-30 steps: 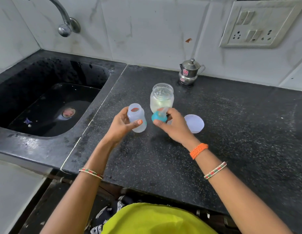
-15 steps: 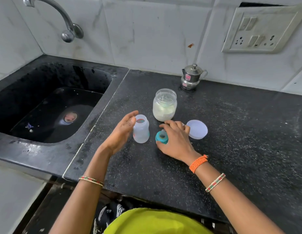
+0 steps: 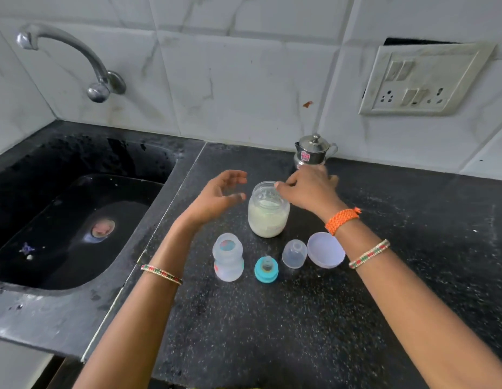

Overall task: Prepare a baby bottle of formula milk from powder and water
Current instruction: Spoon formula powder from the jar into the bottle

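Both arms reach forward over the black counter (image 3: 384, 318). The left hand (image 3: 219, 196) hangs in the air just left of the powder jar (image 3: 268, 210), palm turned to the right, the fingers spread and lightly curled; it holds nothing and does not touch the jar. The right hand (image 3: 310, 189) is at the far right side of the jar's open rim, palm down, the thumb and first fingers close together at the rim. I cannot tell if they pinch something, because this part is blurred.

The jar stands upright and is about half full of pale powder. Nearer to the person, the open baby bottle (image 3: 228, 258) stands upright. Just right of it is the teal ring with the nipple (image 3: 266, 269), then the clear cap (image 3: 294, 254), then the jar's lid (image 3: 327, 249), which touches the cap. A small steel pot (image 3: 314, 150) stands by the far wall, and the sink (image 3: 73, 220) lies to the left.
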A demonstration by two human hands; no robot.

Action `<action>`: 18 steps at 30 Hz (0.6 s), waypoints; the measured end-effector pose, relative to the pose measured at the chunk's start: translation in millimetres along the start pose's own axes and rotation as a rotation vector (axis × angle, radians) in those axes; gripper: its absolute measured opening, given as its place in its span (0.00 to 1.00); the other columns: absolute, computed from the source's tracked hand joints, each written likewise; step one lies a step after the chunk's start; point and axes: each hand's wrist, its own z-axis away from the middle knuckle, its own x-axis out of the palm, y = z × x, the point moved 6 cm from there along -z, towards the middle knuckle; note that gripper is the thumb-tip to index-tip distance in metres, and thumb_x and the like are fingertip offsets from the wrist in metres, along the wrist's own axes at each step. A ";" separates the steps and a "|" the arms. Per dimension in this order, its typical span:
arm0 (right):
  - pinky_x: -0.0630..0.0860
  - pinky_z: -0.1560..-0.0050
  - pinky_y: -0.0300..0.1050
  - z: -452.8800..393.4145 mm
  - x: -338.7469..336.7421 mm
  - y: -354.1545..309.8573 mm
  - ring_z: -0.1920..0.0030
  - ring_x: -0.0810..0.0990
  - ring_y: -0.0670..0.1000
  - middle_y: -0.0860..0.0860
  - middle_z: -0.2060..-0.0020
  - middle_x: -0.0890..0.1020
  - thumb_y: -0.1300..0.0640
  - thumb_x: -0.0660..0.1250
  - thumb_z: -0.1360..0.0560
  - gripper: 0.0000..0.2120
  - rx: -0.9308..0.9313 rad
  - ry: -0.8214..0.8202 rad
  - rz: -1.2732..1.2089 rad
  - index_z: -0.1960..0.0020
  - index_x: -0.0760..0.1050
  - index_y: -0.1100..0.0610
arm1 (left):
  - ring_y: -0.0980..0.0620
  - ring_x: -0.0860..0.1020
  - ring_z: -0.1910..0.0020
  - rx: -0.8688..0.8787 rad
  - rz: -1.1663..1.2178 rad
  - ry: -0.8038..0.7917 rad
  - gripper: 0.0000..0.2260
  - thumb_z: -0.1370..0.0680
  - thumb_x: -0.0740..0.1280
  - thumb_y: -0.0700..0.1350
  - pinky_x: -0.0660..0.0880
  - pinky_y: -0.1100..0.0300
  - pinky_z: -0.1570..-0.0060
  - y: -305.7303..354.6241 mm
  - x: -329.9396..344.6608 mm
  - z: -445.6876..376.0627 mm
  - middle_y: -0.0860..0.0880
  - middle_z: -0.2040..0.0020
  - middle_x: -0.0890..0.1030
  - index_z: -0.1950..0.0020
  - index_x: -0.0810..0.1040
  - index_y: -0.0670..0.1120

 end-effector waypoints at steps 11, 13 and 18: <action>0.72 0.53 0.46 -26.7 35.9 -24.6 0.53 0.75 0.54 0.54 0.52 0.75 0.40 0.70 0.30 0.32 0.032 -0.642 0.313 0.37 0.72 0.64 | 0.62 0.69 0.37 -0.045 -0.204 -0.362 0.30 0.28 0.72 0.37 0.62 0.63 0.37 -13.4 31.1 -32.6 0.58 0.38 0.71 0.30 0.65 0.51; 0.70 0.54 0.45 -26.4 33.0 -29.9 0.54 0.74 0.53 0.54 0.53 0.74 0.43 0.70 0.28 0.30 0.010 -0.646 0.323 0.37 0.72 0.64 | 0.60 0.69 0.36 -0.048 -0.197 -0.378 0.30 0.28 0.73 0.38 0.64 0.61 0.36 -15.1 31.1 -32.9 0.57 0.37 0.71 0.30 0.65 0.51; 0.71 0.55 0.50 -27.0 21.4 -32.3 0.56 0.75 0.54 0.53 0.57 0.75 0.53 0.74 0.30 0.23 0.038 -0.485 0.242 0.40 0.74 0.61 | 0.62 0.68 0.37 -0.040 -0.192 -0.377 0.31 0.28 0.73 0.39 0.65 0.62 0.37 -18.3 30.2 -31.8 0.58 0.37 0.70 0.30 0.64 0.52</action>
